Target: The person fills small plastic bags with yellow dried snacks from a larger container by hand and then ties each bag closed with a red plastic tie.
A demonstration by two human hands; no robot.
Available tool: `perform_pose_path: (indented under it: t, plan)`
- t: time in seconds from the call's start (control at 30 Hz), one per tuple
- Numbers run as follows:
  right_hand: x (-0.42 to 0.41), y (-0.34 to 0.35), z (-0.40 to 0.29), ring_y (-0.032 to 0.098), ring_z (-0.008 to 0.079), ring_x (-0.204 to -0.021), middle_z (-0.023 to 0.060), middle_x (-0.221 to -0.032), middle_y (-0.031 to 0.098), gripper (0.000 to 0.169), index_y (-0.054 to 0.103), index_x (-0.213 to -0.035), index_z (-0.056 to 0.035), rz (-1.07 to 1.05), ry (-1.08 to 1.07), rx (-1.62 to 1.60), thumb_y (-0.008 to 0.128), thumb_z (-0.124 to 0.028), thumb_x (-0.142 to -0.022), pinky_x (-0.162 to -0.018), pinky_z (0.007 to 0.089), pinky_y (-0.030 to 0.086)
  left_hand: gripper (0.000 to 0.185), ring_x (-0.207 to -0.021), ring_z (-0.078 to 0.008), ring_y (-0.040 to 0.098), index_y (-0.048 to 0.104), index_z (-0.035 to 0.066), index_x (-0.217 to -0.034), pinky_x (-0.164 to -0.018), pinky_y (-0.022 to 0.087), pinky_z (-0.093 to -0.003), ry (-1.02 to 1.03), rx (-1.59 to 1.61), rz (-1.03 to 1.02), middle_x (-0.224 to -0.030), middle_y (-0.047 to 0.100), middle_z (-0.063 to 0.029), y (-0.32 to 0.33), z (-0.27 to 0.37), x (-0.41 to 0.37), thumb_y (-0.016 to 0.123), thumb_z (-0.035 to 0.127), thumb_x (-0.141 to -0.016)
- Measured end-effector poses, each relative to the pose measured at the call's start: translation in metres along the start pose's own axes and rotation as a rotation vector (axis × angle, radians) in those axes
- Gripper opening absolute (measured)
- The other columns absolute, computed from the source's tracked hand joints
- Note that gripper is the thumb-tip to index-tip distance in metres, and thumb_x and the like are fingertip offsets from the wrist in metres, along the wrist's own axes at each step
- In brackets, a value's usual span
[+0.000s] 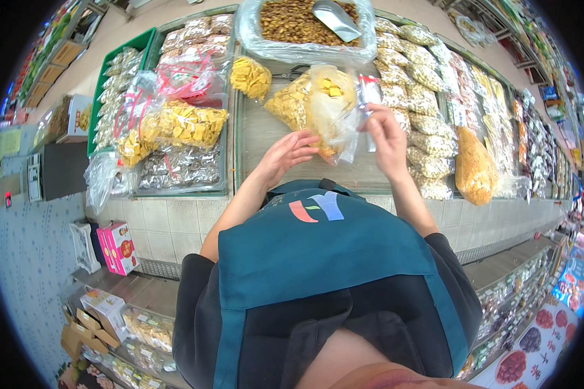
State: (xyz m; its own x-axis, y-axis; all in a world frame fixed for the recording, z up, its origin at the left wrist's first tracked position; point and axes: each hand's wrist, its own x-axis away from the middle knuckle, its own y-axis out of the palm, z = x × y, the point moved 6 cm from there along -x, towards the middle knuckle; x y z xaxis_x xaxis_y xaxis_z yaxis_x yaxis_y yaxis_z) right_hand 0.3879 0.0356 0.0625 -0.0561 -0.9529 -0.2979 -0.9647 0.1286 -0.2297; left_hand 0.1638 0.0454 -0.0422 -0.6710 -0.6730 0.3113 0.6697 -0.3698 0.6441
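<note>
A large clear plastic bag of yellow square crisps [289,104] lies on the grey counter top [258,141] before me. Over its right part is a thin, cloudy clear plastic bag [338,119], somewhat blurred. My right hand [388,138] pinches the right edge of this thin bag between thumb and fingers. At the lower left, my left hand [288,154] is held with its fingers extended, close to the bag's lower edge and gripping nothing. A smaller tied bag of yellow crisps [250,78] sits at the upper left, with dark-handled scissors [292,73] beside it.
Beyond stands a plastic-lined tub [246,36] of brown nuts with a metal scoop [336,20]. Rows of packed nuts [426,126] line the right. Filled crisp bags [190,124] and a green crate [148,46] are on the left. A red-and-white packet [370,87] lies near my right hand.
</note>
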Motion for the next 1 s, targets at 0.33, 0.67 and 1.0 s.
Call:
perform_pose_path:
  t: [0.33,0.67,1.0]
  plan:
    - [0.019,0.073,-0.049,0.064,0.0275,-0.090,0.0071,-0.108,0.064,0.014,0.060,-0.085,-0.0075,-0.287,-0.420,0.476,0.072,-0.014,-0.080,-0.073,0.0372,0.052,0.040,-0.109,-0.0173,0.061,0.053,0.006,-0.128,-0.093,0.049,-0.0356,0.303,0.343,0.051,-0.122,0.063,-0.0089,-0.014,0.060,-0.004,0.057,0.031,-0.097]
    - [0.024,0.104,-0.012,0.062,0.0287,-0.092,0.0081,-0.105,0.062,0.018,0.063,-0.092,-0.0081,-0.431,-0.338,0.537,0.072,-0.021,-0.082,-0.078,0.0374,0.051,0.027,-0.075,-0.0086,0.055,0.072,0.003,-0.106,-0.068,0.046,-0.0240,0.601,-0.622,0.778,-0.087,0.064,-0.0012,-0.046,0.092,0.045,0.064,0.026,-0.094]
    - [-0.034,0.111,-0.023,0.060,0.0158,-0.086,0.0101,-0.100,0.059,0.041,0.052,-0.110,-0.0015,-0.105,0.134,0.025,0.072,-0.028,-0.086,-0.070,0.0287,0.051,0.011,-0.071,-0.0054,0.054,0.069,0.002,-0.091,-0.066,0.044,-0.0208,0.554,-0.310,0.651,-0.079,0.065,0.0004,-0.041,0.087,0.058,0.075,0.010,-0.085]
